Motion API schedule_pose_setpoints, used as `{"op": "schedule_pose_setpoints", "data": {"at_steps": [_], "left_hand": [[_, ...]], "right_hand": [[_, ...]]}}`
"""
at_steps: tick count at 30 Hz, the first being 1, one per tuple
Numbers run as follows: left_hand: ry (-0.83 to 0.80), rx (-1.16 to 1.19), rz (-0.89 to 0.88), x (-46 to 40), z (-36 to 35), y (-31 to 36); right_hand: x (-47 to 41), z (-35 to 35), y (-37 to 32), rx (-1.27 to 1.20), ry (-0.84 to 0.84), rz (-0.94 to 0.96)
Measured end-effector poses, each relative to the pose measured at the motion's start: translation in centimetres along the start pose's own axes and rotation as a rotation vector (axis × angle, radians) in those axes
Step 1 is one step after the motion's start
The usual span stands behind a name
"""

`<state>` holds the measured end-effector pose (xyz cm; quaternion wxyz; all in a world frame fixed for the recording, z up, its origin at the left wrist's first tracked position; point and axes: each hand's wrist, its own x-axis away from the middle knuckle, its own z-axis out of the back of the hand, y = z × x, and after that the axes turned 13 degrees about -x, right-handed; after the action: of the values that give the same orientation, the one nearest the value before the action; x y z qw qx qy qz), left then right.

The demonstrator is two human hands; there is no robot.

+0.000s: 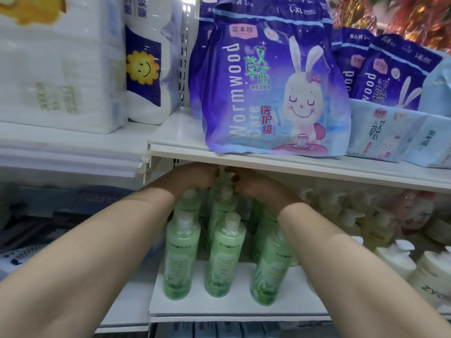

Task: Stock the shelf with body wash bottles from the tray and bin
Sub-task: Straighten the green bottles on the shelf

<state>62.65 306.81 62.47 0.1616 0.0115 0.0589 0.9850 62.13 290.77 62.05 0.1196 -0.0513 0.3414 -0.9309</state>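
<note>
The white shelf (234, 306) holds green body wash bottles (223, 257) in three rows running from its front edge to the back. Both arms reach deep under the shelf above. The left hand (195, 178) and right hand (253, 185) curl around a back bottle's white pump top (222, 175).

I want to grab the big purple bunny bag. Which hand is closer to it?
Right, though only slightly. The right hand sits just under the shelf edge almost directly below the purple bunny bag; the left hand is below it too, further toward the bag's left edge.
</note>
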Motion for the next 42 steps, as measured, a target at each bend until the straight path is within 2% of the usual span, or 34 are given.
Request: {"op": "schedule_pose_setpoints", "data": {"at_steps": [6, 12, 19, 22, 30, 36, 38, 40, 42], "left_hand": [[0.045, -0.011, 0.006, 0.2, -0.5, -0.8], [0.236, 0.046, -0.02, 2.1, -0.3, -0.3], [0.114, -0.084, 0.024, 4.7, -1.1, 1.2], [0.117, -0.123, 0.031, 5.1, -1.3, 1.8], [0.146, -0.169, 0.016, 5.6, -1.2, 2.4], [0.179, -0.181, 0.026, 6.2, -1.0, 2.7], [0.25, -0.147, 0.039, 6.8, -0.7, 2.7], [0.308, -0.1, 0.042, 7.5, -0.3, 3.0], [0.313, -0.093, 0.036, 8.6, 0.0, 3.4]], "right_hand": [[0.0, -0.2, 0.0, -0.01, -0.003, 0.022], [1.6, -0.1, -0.1, -0.056, 0.058, 0.041], [3.1, -0.6, 0.4, -0.096, -0.034, 0.025], [3.7, -0.9, 0.6, -0.09, -0.067, 0.051], [4.3, -0.9, -0.1, 0.205, -0.07, 0.126], [5.0, -0.7, -0.1, 0.109, -0.058, 0.091], [5.4, -0.6, -0.2, 0.046, -0.009, 0.104], [6.1, -0.3, -0.1, -0.004, 0.108, 0.145], [7.1, -0.1, -0.1, -0.07, 0.205, 0.199]]}}
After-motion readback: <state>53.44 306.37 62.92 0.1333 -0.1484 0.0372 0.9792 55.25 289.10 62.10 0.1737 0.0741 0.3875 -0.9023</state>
